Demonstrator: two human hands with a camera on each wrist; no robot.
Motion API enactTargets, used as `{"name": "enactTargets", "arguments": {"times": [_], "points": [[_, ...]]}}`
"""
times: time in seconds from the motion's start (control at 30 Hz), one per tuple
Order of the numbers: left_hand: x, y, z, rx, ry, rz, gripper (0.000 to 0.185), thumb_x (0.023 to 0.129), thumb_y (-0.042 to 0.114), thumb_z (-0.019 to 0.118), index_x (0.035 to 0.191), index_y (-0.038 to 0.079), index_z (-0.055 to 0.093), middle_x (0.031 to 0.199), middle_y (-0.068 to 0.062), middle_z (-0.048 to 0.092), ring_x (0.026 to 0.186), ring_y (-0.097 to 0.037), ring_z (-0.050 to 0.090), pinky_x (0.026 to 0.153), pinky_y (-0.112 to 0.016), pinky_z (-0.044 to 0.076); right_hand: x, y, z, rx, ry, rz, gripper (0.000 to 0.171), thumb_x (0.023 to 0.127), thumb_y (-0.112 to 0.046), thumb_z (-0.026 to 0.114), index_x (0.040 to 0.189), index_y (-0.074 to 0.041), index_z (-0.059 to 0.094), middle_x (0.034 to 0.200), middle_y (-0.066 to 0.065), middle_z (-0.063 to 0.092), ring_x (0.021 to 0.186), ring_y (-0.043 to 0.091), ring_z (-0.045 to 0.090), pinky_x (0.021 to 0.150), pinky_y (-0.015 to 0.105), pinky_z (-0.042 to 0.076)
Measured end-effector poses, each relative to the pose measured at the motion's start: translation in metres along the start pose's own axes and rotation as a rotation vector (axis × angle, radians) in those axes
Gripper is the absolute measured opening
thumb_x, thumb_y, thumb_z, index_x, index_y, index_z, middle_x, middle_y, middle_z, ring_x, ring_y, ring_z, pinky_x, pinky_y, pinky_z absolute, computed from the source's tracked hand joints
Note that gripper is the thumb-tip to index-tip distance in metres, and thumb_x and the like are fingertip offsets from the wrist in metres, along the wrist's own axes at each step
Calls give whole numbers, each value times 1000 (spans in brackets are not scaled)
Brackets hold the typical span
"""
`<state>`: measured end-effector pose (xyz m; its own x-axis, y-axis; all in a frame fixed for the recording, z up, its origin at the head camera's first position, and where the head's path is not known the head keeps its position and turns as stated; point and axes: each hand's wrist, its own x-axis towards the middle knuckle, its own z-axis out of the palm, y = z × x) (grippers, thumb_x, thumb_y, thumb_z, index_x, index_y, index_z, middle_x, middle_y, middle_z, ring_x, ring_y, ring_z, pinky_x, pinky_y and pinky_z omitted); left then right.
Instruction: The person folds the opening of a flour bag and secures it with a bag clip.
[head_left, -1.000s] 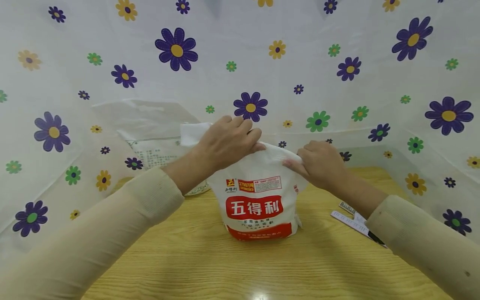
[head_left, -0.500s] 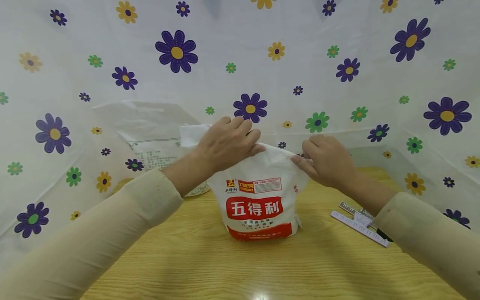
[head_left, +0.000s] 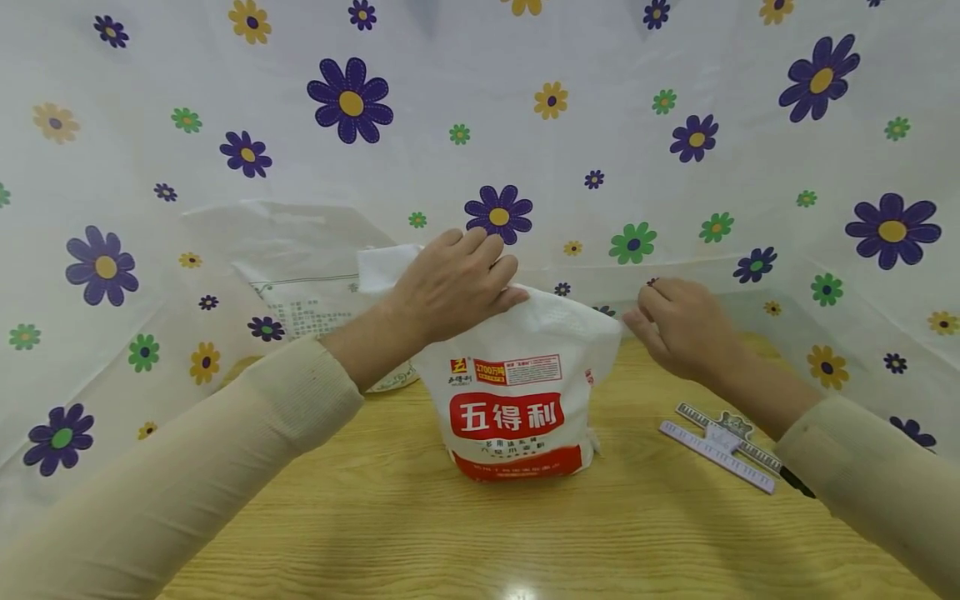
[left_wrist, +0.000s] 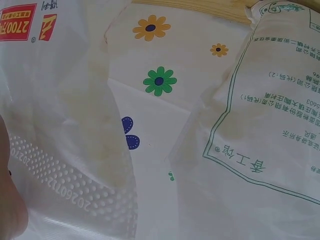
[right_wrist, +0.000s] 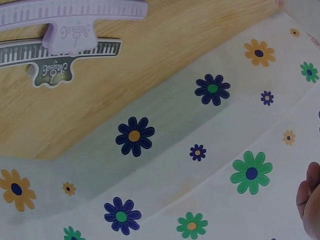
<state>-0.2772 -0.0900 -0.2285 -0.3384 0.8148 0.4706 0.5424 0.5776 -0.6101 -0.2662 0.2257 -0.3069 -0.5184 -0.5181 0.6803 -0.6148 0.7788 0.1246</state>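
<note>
A white flour bag (head_left: 506,417) with red labels stands upright on the table. My left hand (head_left: 457,279) grips its top edge, the fingers over the far side and the thumb on the near side. The left wrist view shows the same flour bag (left_wrist: 60,115) with a dotted, date-stamped seam, and part of my left hand (left_wrist: 11,200) at the edge. To the right of the bag's free top corner, my right hand (head_left: 686,329) is raised, apart from the bag, its fingers loosely curled. Only fingertips of the right hand (right_wrist: 310,197) enter the right wrist view.
Behind the flour bag at left stands a second, pale bag (head_left: 307,292) with green print. A lilac keyboard-patterned clip (head_left: 716,454) and a silver one (head_left: 757,454) lie under the right forearm. A dark object (head_left: 797,482) peeks out beside the sleeve. Flowered sheeting (head_left: 420,158) backs the wooden table (head_left: 450,542).
My right hand has let go of the bag's top edge and moved right, away from it. The bag's right corner now stands free. The left hand keeps its grip.
</note>
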Motion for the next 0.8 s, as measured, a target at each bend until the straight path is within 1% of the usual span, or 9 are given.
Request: {"name": "enactTargets", "arguments": {"times": [0.13, 0.23, 0.27, 0.33, 0.43, 0.5, 0.57, 0.73, 0.8], "points": [[0, 0, 0, -3, -11, -7, 41, 103, 46, 49, 88, 9, 60, 77, -5, 55, 72, -21, 50, 63, -31, 44, -12, 7, 3, -13, 11, -10, 54, 107, -46, 32, 74, -8, 52, 63, 3, 46, 58, 18, 41, 56, 33, 36], [0, 0, -1, 0, -22, -14, 40, 103, 45, 48, 89, 10, 60, 78, -5, 56, 73, -21, 51, 64, -31, 46, -23, 13, 7, -30, 1, -27, 57, 107, -49, 29, 72, -9, 49, 61, 1, 42, 55, 16, 37, 54, 32, 33], [0, 1, -1, 1, -27, -14, 40, 104, 45, 48, 90, 10, 61, 79, -5, 57, 74, -21, 51, 65, -31, 46, -27, 13, 8, -39, -19, -28, 56, 107, -48, 30, 71, -10, 48, 60, 0, 41, 54, 15, 35, 53, 31, 31], [0, 1, -1, 5, -36, -13, 39, 104, 45, 47, 91, 10, 61, 80, -5, 57, 74, -22, 51, 65, -32, 46, -36, 14, 9, -61, -80, -24, 49, 106, -44, 38, 71, -11, 46, 59, -1, 39, 53, 14, 34, 52, 30, 30], [0, 1, -1, 5, -42, -12, 39, 104, 44, 47, 93, 10, 61, 81, -6, 57, 75, -22, 51, 66, -32, 46, -51, 13, 12, -93, -204, 15, 39, 102, -38, 51, 74, -12, 45, 61, -3, 38, 54, 12, 34, 52, 28, 29], [0, 2, -2, -3, -43, -16, 39, 104, 44, 46, 93, 10, 61, 82, -6, 57, 75, -22, 51, 66, -32, 46, -60, 13, 14, -102, -270, 38, 36, 100, -35, 57, 75, -12, 44, 62, -3, 38, 54, 12, 33, 52, 27, 28], [0, 2, -2, -13, -42, -24, 39, 104, 44, 46, 93, 9, 60, 81, -6, 56, 75, -22, 50, 66, -32, 46, -69, 14, 18, -104, -288, 56, 36, 99, -34, 58, 76, -12, 43, 61, -3, 36, 54, 11, 32, 51, 26, 27], [-1, 2, -2, -30, -42, -39, 41, 104, 46, 47, 93, 9, 59, 80, -6, 54, 74, -22, 50, 66, -32, 45, -87, 19, 26, -103, -290, 77, 37, 100, -34, 58, 74, -13, 41, 61, -4, 33, 53, 11, 29, 51, 25, 25], [-1, 2, -1, -30, -45, -41, 41, 104, 46, 46, 94, 8, 59, 80, -6, 54, 75, -22, 50, 67, -32, 45, -93, 20, 26, -106, -323, 98, 37, 100, -33, 58, 74, -13, 41, 62, -3, 35, 54, 11, 30, 52, 26, 26]]}}
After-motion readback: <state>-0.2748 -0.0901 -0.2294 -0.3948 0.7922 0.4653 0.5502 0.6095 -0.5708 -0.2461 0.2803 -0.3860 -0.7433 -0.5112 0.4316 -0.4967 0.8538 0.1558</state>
